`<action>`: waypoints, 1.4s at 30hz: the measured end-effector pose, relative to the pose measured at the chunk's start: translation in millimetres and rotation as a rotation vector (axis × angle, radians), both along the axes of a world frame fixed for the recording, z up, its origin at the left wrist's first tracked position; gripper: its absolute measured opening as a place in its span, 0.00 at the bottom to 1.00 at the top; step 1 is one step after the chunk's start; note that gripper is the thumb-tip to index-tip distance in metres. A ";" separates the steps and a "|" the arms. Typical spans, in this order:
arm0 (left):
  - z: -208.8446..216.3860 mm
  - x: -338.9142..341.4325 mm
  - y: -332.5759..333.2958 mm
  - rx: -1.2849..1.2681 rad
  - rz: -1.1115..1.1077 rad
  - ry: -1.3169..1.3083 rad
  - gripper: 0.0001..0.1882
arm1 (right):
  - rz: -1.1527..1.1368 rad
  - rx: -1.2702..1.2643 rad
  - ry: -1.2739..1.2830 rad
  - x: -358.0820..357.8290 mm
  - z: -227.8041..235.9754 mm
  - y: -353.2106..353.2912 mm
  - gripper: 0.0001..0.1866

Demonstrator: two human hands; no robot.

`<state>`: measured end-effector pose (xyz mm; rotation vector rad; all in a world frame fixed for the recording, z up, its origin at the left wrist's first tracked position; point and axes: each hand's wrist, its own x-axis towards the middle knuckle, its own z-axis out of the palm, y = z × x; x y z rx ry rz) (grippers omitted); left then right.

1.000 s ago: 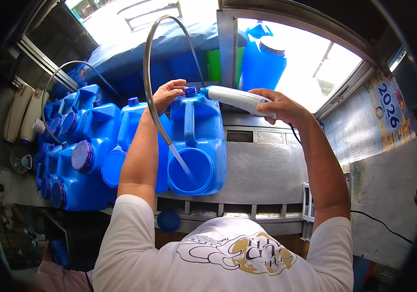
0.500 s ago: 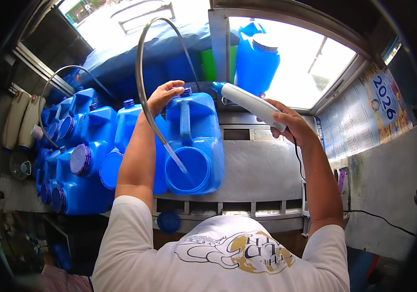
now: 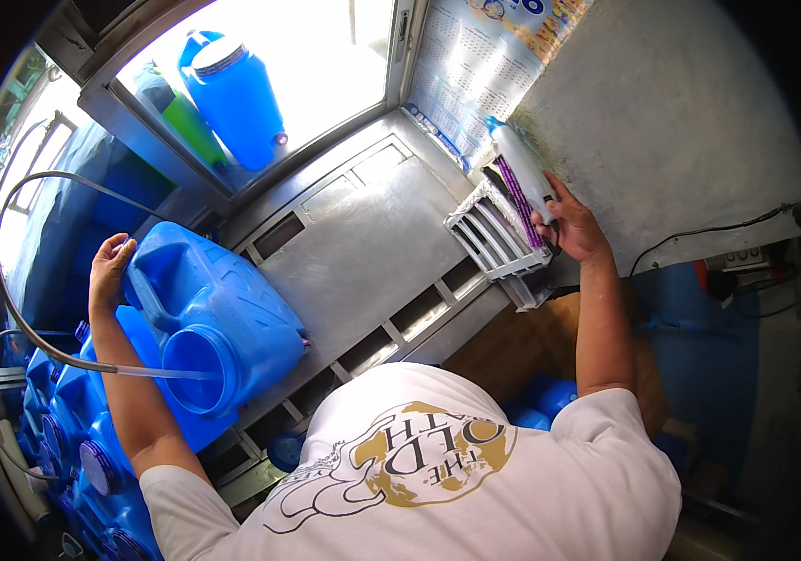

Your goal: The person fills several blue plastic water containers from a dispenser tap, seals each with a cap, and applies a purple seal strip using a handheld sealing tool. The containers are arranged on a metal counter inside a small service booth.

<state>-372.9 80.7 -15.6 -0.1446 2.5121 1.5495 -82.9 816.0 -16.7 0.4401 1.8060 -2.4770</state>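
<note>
My right hand (image 3: 572, 224) grips a white heat gun (image 3: 524, 166) with a blue nozzle, held against or just above a white wall rack (image 3: 503, 229). Purple patterned strips (image 3: 516, 198) stand in that rack beside the gun. On the left, my left hand (image 3: 110, 266) is raised by the back end of a blue water jug (image 3: 241, 290), thumb and fingertips pressed together. Whatever they may pinch is too small to make out. The jug's wide round mouth is uncovered, and the clear end of a hose (image 3: 171, 373) reaches into it.
More blue jugs (image 3: 106, 467) crowd the lower left. A steel counter (image 3: 353, 238) extends from the jug toward the rack, with slots along its edges. Beyond the window frame stands another blue jug (image 3: 237, 103). A black cord (image 3: 709, 238) runs along the right wall.
The view has swung to the right. My right hand has carried the heat gun from above the counter over to the wall rack. My left hand's fingers have drawn together beside the jug.
</note>
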 end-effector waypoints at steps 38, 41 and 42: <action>23.7 25.1 -1.4 -0.040 -0.042 0.072 0.18 | 0.782 -0.144 0.898 -52.2 127.4 -274.0 0.49; 19.8 21.5 7.3 -0.156 0.028 0.100 0.18 | 1.031 -0.536 1.105 -29.7 192.5 -312.2 0.43; 9.8 18.7 -5.3 -0.181 0.057 0.143 0.18 | 1.095 -0.650 1.164 -22.8 208.1 -322.1 0.41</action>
